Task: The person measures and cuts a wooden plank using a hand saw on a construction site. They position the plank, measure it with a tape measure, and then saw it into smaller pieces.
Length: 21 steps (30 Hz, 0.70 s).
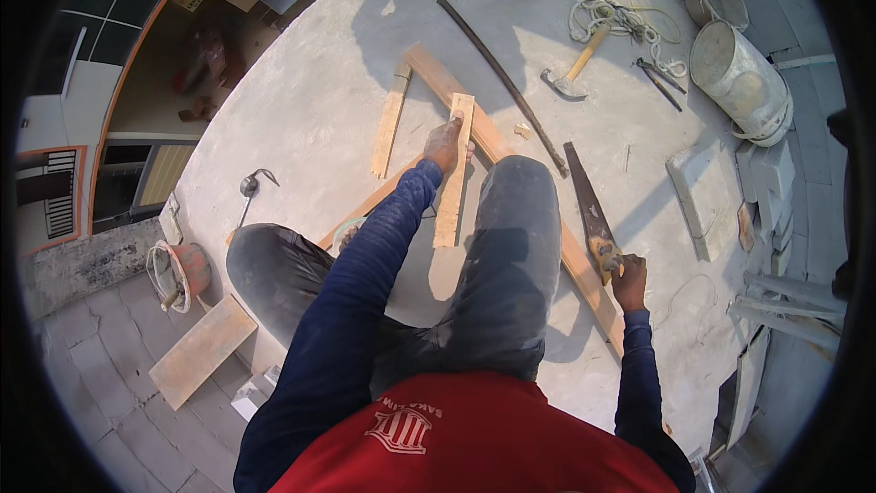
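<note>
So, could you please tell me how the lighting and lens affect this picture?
Head view: strong light casts distinct shadows on the pale slab; head view: black borders surround the image, with edges bowing near the rim; head view: the handsaw in the right hand looks reasonably sharp.

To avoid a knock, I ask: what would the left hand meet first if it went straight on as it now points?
Past the strip it holds, the left hand would probably meet the long plank first, though it might pass above; depth is unclear.
</note>
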### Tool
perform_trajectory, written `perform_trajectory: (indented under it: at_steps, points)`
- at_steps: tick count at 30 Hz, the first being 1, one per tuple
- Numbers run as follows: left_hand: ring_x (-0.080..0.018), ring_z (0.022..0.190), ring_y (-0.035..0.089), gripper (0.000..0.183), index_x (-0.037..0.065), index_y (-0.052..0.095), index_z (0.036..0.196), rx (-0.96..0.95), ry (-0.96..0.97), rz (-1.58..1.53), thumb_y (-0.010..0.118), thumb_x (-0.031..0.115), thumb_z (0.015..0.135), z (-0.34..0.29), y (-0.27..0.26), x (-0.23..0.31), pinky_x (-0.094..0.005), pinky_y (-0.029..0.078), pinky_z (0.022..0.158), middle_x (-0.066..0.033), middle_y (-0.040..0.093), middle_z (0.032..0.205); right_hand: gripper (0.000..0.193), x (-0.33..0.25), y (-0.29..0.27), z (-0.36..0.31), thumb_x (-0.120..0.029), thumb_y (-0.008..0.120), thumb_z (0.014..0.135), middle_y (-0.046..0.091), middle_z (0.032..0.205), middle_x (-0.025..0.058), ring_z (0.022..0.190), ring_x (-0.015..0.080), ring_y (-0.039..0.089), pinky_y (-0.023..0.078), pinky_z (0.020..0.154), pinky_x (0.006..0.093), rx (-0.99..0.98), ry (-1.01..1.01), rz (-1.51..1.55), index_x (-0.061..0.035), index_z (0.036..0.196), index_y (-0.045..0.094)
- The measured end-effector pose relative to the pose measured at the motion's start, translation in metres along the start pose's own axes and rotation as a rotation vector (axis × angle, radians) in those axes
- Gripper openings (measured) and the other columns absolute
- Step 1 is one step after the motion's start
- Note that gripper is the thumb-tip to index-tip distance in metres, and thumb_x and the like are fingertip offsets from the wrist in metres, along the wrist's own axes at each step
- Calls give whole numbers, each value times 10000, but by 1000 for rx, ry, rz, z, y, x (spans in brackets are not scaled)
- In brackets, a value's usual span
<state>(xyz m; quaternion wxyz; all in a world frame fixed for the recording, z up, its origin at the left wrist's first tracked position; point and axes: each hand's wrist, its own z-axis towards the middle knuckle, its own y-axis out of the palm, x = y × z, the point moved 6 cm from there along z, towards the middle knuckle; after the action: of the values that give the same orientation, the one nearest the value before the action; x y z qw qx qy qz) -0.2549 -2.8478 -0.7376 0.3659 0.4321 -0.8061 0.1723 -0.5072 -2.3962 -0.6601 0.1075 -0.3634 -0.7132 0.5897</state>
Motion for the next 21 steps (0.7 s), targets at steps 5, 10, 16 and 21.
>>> perform_trajectory:
  at_steps: [5,10,16,21]
  points:
    - [-228,834,734,619,14,548,1296,118,118,-105,451,575,1054,25,-49,52,-383,606,727,-150,759,989,188,-121,-59,91,-153,640,934,678,1023,180,1032,378,577,454,914,462,408,-144,289,-2,1027,699]
    - [-233,939,724,542,32,560,1299,105,194,-252,442,511,1077,29,-59,86,-389,608,796,-141,748,1075,335,-294,-70,147,-247,693,922,675,1130,210,1118,385,580,456,986,463,293,-394,287,12,1134,692]
    - [-258,993,711,486,-26,542,1272,218,238,-75,557,404,1047,19,-86,120,-390,627,812,-132,659,1173,584,-376,-25,169,-263,698,921,597,1352,233,1282,424,534,438,1075,483,-65,-273,285,33,1398,539]
    - [-441,1366,461,732,45,423,1473,893,1013,1126,666,487,943,-34,-74,152,-574,312,1188,-193,552,1386,500,-331,-33,210,-208,707,903,627,1306,131,1218,348,575,442,1005,475,141,-427,83,-69,1372,605]
